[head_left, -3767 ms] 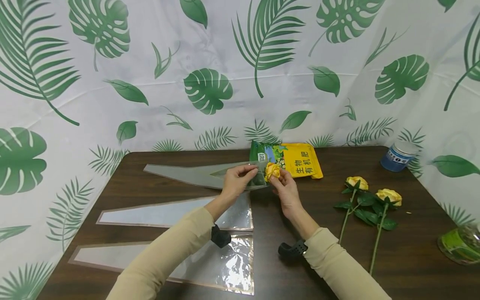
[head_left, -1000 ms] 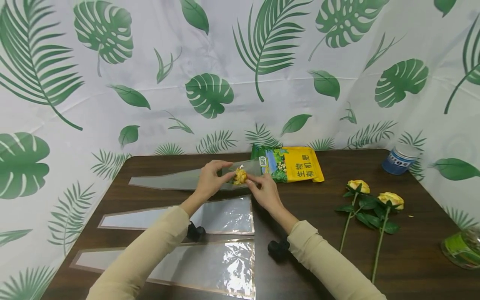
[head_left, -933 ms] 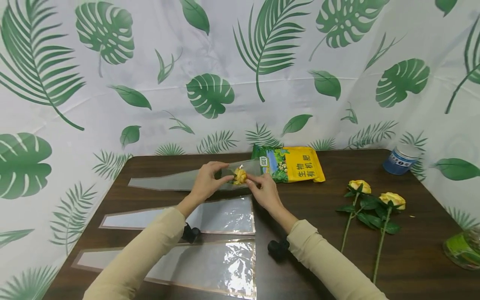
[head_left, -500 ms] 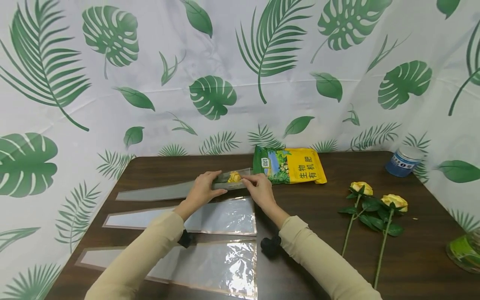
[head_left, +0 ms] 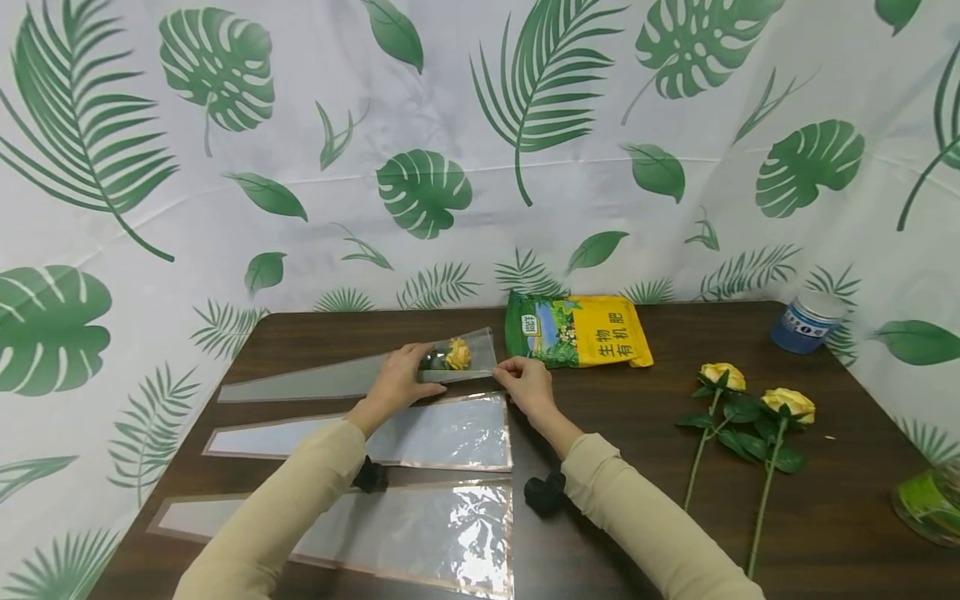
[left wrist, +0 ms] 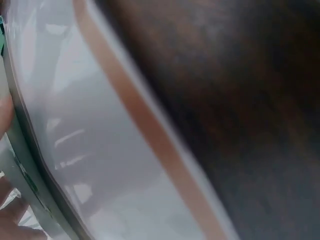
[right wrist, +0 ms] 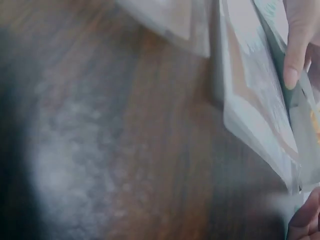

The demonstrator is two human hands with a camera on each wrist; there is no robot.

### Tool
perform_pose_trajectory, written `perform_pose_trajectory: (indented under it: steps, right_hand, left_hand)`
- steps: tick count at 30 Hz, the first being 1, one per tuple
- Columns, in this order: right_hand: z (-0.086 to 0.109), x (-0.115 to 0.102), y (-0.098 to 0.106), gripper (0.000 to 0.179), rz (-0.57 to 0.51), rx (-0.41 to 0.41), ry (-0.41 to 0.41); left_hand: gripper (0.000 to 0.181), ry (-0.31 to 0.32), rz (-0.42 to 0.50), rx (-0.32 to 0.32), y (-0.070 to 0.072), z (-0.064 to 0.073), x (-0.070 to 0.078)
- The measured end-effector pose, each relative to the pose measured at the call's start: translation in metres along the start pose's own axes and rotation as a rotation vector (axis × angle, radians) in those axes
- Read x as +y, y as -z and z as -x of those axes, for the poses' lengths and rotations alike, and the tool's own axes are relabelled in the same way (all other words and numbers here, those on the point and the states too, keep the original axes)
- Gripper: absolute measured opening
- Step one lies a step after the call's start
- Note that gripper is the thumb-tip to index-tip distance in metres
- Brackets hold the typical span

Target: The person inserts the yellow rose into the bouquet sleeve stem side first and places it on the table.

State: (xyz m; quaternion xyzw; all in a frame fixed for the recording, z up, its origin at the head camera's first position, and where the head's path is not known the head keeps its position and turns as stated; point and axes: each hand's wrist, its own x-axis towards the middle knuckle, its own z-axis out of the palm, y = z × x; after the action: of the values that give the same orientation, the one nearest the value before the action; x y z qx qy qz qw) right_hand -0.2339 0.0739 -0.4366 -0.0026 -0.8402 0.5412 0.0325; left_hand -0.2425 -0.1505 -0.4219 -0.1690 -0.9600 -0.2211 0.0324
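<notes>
While pinching the lower right corner of the clear sleeve with the right hand, rests the left hand across it, with thumb apart from the fingers. Can see the yellow rose inside the sleeve, near the frame's centre.

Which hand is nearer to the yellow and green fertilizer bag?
Right. The right hand is just in front of the fertilizer bag, at its green end; the left hand is farther left, with the sleeved yellow rose between.
</notes>
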Motion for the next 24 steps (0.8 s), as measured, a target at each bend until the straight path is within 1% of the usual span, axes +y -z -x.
perform_pose_trajectory:
  steps: [3,6,8,10,14,16,17,19,20,21,22,23,24]
  right_hand:
    - [0.002,0.001,-0.001,0.014,0.037,-0.007,-0.012]
    - [0.004,0.002,-0.001,0.012,0.027,-0.019,-0.02]
    - [0.004,0.002,-0.001,0.012,0.015,-0.032,-0.025]
    - [0.004,0.002,-0.001,0.011,-0.004,-0.041,-0.024]
    - [0.006,0.004,0.004,0.011,-0.072,-0.041,-0.054]
    - [0.009,0.005,0.009,0.012,-0.099,-0.043,-0.073]
    - [0.012,0.005,0.011,0.013,-0.103,-0.048,-0.076]
    - [0.018,0.007,0.018,0.016,-0.071,-0.066,-0.068]
    - [0.022,0.007,0.022,0.016,-0.037,-0.08,-0.056]
    - [0.026,0.008,0.026,0.017,0.007,-0.091,-0.036]
    - [0.03,0.008,0.029,0.017,0.055,-0.102,-0.016]
    - [0.035,0.008,0.033,0.018,0.1,-0.113,0.005]
    - [0.039,0.008,0.036,0.019,0.148,-0.123,0.026]
  left_hand:
    - [0.08,0.025,0.06,-0.048,-0.001,0.002,0.001]
    - [0.076,0.04,0.088,-0.077,-0.001,0.003,-0.002]
    - [0.072,0.033,0.076,-0.076,-0.002,0.002,-0.004]
    - [0.07,0.026,0.045,-0.079,-0.002,0.0,-0.006]
    - [0.071,0.018,-0.014,-0.105,-0.003,-0.005,-0.007]
    - [0.072,0.013,-0.039,-0.094,-0.001,-0.005,-0.006]
    - [0.073,0.005,-0.043,-0.076,0.0,-0.004,-0.004]
    - [0.072,-0.019,-0.041,-0.022,0.004,0.0,0.001]
    - [0.07,-0.034,-0.024,0.002,0.007,0.003,0.005]
    - [0.068,-0.062,0.0,0.018,0.009,0.007,0.01]
    - [0.064,-0.099,0.03,0.023,0.011,0.011,0.016]
    - [0.06,-0.151,0.047,0.018,0.013,0.015,0.022]
    - [0.057,-0.198,0.061,-0.003,0.013,0.019,0.028]
